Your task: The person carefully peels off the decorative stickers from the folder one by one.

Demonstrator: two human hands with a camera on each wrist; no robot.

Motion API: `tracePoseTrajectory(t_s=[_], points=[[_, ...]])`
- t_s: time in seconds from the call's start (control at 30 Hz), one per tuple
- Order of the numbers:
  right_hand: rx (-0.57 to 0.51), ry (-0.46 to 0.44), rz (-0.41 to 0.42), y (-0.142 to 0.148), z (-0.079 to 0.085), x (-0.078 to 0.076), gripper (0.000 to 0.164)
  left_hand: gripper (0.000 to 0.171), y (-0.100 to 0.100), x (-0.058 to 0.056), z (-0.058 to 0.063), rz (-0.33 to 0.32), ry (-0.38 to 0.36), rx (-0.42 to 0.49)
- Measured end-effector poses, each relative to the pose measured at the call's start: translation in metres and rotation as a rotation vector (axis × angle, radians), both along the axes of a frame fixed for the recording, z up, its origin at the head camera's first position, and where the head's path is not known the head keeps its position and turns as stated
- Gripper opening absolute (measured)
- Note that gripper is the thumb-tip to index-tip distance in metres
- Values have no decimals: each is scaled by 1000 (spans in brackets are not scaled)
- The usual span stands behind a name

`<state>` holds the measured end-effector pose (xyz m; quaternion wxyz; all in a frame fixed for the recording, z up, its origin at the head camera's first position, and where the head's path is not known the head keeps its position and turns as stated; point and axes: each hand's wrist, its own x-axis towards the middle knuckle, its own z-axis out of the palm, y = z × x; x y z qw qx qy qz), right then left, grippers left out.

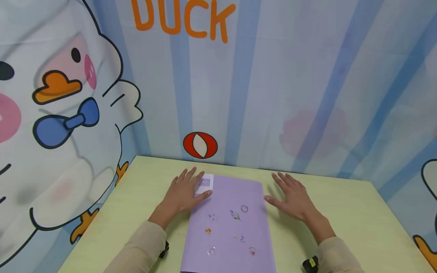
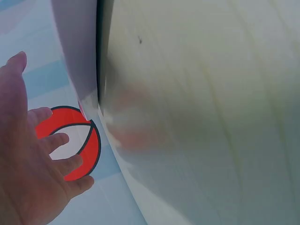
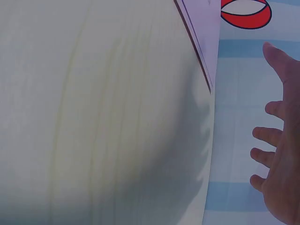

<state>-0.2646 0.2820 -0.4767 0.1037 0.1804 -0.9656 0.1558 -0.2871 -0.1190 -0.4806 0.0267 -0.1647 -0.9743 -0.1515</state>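
Note:
A flat light-purple folder or booklet (image 1: 235,227) lies on the table, with small flower and wreath pictures on its cover. At its upper left corner is a white label (image 1: 207,185). My left hand (image 1: 184,191) is spread at that corner, its thumb over the label in the head view; contact cannot be told. In the left wrist view the left hand (image 2: 35,154) has its fingers apart and nothing in them. My right hand (image 1: 291,195) hovers just right of the folder's right edge, fingers extended. The right wrist view shows the right hand (image 3: 281,145) holding nothing, beside the folder's corner (image 3: 204,42).
The pale yellow table (image 1: 348,212) ends at a curtain-like backdrop (image 1: 266,76) with blue stripes, a duck drawing and a red ball picture (image 1: 200,145). Dark wrist straps (image 1: 310,264) sit by both beige sleeves (image 1: 140,246).

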Motion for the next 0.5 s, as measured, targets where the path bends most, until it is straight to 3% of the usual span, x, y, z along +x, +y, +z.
tracePoseTrajectory(t_s=[0.5], points=[[-49, -2, 90, -23, -8, 0, 87, 87, 20, 6, -4, -88, -7, -20]])
